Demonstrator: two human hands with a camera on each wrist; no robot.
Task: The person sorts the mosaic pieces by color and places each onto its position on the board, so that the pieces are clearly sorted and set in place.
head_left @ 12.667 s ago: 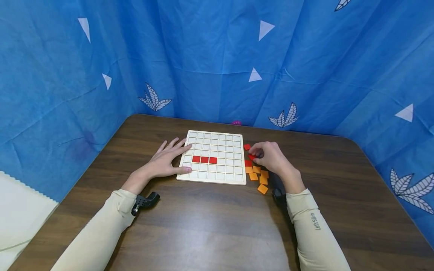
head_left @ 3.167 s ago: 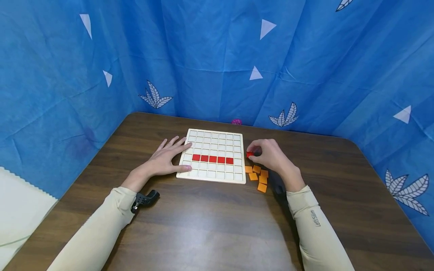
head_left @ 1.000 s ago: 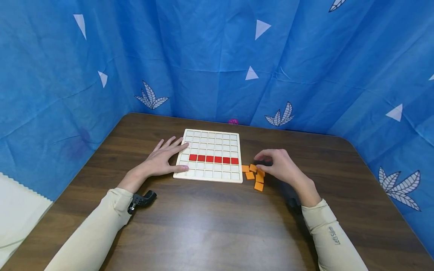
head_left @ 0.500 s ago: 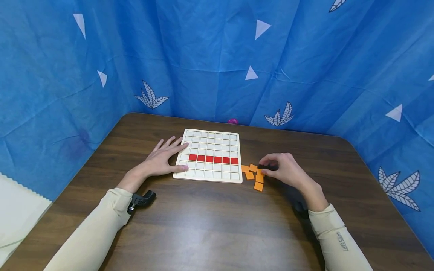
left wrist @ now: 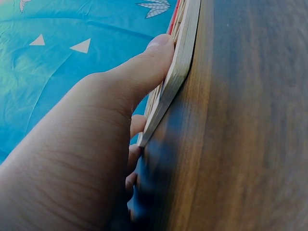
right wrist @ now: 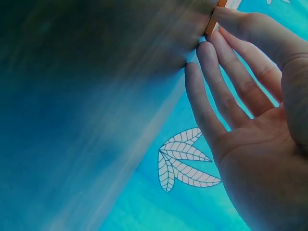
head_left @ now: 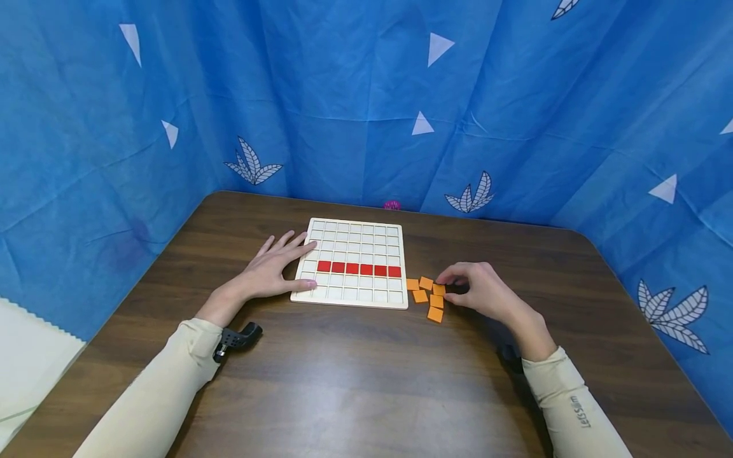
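A pale wooden grid board [head_left: 349, 298] lies on the table, with a row of several red tiles [head_left: 352, 268] in its cells. At its left edge, my left hand [head_left: 271, 272] rests with fingers spread; thumb and forefinger lie over the rim. The left wrist view shows that thumb pressing on the edge of the board [left wrist: 180, 67]. Right of the board, several orange tiles [head_left: 435, 315] lie close together. Thumb and forefinger of my right hand [head_left: 481, 289] meet opposite sides of the rightmost orange tile [head_left: 438, 289]. Its edge [right wrist: 214, 21] shows at those fingertips in the right wrist view.
The dark wooden table [head_left: 343, 381] runs to a blue curtain [head_left: 343, 95] at the back and sides. A black wrist device [head_left: 237, 339] sits on my left wrist. Something white [head_left: 34, 356] stands beyond the table's left edge.
Over the longer span, the red row has grown from three tiles, and the loose red ones have left the table. Recently my right hand moved rightward, then onto the orange tile. My left hand stays put.
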